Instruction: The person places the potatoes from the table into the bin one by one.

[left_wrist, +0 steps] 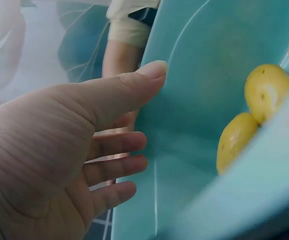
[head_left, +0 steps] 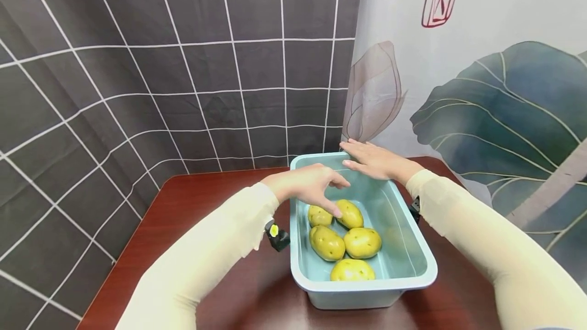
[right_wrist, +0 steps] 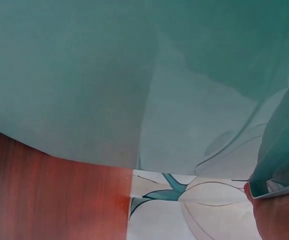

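A light blue-green plastic tub [head_left: 415, 248] stands on the table with several yellow potatoes [head_left: 362, 243] on its floor, toward its left and near side. Over the tub's left far part hovers my left hand [head_left: 312, 185], thumb and fingers apart and nothing between them. The left wrist view shows that hand's spread thumb [left_wrist: 129, 92] against the tub's inner wall. My right hand [head_left: 373, 159] rests at the far right corner of the rim, fingers fairly straight. In the right wrist view, the tub's outer wall [right_wrist: 84, 90] fills most of the picture.
The reddish-brown wooden table [head_left: 183, 202] extends to the left of the tub. A dark curtain with a white grid [head_left: 257, 65] hangs behind and left, and a pale curtain with leaf prints [head_left: 504, 101] at the right. Small black devices sit at both wrists.
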The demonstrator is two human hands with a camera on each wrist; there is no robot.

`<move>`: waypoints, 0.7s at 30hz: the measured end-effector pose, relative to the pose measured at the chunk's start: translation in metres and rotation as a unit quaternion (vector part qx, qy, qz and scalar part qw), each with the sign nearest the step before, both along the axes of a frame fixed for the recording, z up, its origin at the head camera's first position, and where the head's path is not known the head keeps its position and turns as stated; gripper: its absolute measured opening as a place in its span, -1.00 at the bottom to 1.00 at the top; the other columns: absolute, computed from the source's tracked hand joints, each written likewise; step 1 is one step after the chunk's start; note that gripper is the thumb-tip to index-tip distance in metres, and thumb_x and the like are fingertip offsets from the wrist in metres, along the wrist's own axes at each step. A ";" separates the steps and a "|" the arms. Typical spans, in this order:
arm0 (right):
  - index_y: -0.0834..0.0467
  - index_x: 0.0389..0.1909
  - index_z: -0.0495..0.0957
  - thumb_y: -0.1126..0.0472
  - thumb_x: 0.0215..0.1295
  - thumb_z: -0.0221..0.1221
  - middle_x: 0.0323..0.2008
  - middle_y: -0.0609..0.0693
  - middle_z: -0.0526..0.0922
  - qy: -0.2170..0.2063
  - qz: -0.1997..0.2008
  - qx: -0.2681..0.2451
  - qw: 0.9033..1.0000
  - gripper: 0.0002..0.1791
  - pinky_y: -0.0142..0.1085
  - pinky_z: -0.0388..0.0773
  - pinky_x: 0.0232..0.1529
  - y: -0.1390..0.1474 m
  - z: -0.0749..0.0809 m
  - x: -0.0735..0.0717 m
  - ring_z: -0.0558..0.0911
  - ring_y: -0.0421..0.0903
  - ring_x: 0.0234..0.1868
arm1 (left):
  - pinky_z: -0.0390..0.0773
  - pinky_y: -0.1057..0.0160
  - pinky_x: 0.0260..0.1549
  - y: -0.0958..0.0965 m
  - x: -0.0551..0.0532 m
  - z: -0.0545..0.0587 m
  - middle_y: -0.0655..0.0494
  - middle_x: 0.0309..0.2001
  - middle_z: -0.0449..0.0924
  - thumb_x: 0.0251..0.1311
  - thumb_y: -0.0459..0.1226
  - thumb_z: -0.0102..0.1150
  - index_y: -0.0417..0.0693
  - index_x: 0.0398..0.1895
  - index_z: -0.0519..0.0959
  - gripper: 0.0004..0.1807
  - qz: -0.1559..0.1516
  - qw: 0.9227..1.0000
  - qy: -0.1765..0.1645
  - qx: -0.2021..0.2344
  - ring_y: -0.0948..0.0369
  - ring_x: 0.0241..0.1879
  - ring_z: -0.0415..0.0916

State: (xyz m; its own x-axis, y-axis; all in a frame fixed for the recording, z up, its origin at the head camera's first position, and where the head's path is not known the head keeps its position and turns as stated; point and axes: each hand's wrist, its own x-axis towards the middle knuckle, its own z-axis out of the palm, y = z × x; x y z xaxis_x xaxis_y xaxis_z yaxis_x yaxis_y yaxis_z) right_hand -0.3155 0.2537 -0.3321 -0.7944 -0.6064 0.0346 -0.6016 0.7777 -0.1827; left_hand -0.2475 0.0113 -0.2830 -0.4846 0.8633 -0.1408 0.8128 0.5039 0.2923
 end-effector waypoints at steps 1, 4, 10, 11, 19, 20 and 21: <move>0.10 0.52 -0.04 -0.32 0.43 -0.25 0.50 0.04 0.00 0.001 0.000 -0.002 1.000 -0.19 0.12 -0.16 0.40 0.001 -0.001 -0.001 -0.09 0.05 0.50 | 0.38 0.36 0.13 -0.005 0.000 0.001 0.20 0.16 0.54 0.01 0.11 0.38 -0.01 0.29 0.45 -0.22 0.007 1.000 0.004 0.005 0.32 0.14 0.46; 0.08 0.52 -0.03 -0.33 0.42 -0.25 0.49 0.03 0.01 -0.010 -0.006 -0.015 1.000 -0.18 0.10 -0.18 0.41 0.005 -0.003 -0.002 -0.10 0.04 0.50 | 0.39 0.35 0.12 -0.020 -0.002 0.000 0.19 0.14 0.55 0.05 0.11 0.34 -0.01 0.27 0.47 -0.27 0.027 0.999 0.017 0.032 0.31 0.13 0.46; 0.03 0.51 -0.01 -0.31 0.43 -0.23 0.50 0.01 -0.01 -0.031 -0.040 -0.053 0.997 -0.22 0.12 -0.18 0.40 0.026 0.001 0.001 -0.14 0.03 0.51 | 0.41 0.34 0.10 -0.052 -0.007 -0.005 0.22 0.11 0.58 0.09 0.09 0.31 0.01 0.23 0.51 -0.35 0.071 0.991 0.039 0.110 0.34 0.08 0.47; 0.04 0.51 0.00 -0.29 0.44 -0.22 0.50 0.03 -0.01 -0.032 -0.040 -0.061 0.997 -0.24 0.13 -0.18 0.40 0.029 0.002 0.002 -0.13 0.04 0.51 | 0.41 0.33 0.10 -0.059 -0.009 -0.007 0.22 0.10 0.58 0.09 0.09 0.31 0.01 0.22 0.52 -0.35 0.077 0.989 0.044 0.122 0.34 0.08 0.47; 0.09 0.51 -0.01 -0.14 0.54 -0.45 0.50 0.12 -0.07 -0.107 -0.017 -0.213 0.971 -0.35 0.16 -0.20 0.39 0.040 0.012 0.001 -0.12 0.12 0.49 | 0.49 0.16 0.05 -0.135 -0.014 -0.043 0.19 0.13 0.56 0.11 0.12 0.27 0.03 0.25 0.49 -0.33 0.189 0.961 0.036 0.201 0.27 0.10 0.48; 0.09 0.51 -0.01 -0.13 0.55 -0.46 0.50 0.12 -0.06 -0.108 -0.015 -0.229 0.967 -0.36 0.15 -0.20 0.39 0.042 0.017 0.001 -0.11 0.13 0.49 | 0.47 0.13 0.06 -0.144 -0.012 -0.046 0.16 0.14 0.55 0.12 0.12 0.27 0.02 0.26 0.47 -0.32 0.202 0.957 0.043 0.204 0.24 0.12 0.47; 0.09 0.51 -0.01 -0.12 0.55 -0.46 0.50 0.14 -0.06 -0.104 -0.013 -0.240 0.965 -0.36 0.15 -0.20 0.39 0.044 0.021 0.003 -0.11 0.13 0.49 | 0.45 0.11 0.09 -0.152 -0.009 -0.049 0.13 0.15 0.53 0.12 0.11 0.27 0.00 0.27 0.46 -0.31 0.214 0.954 0.053 0.204 0.21 0.14 0.46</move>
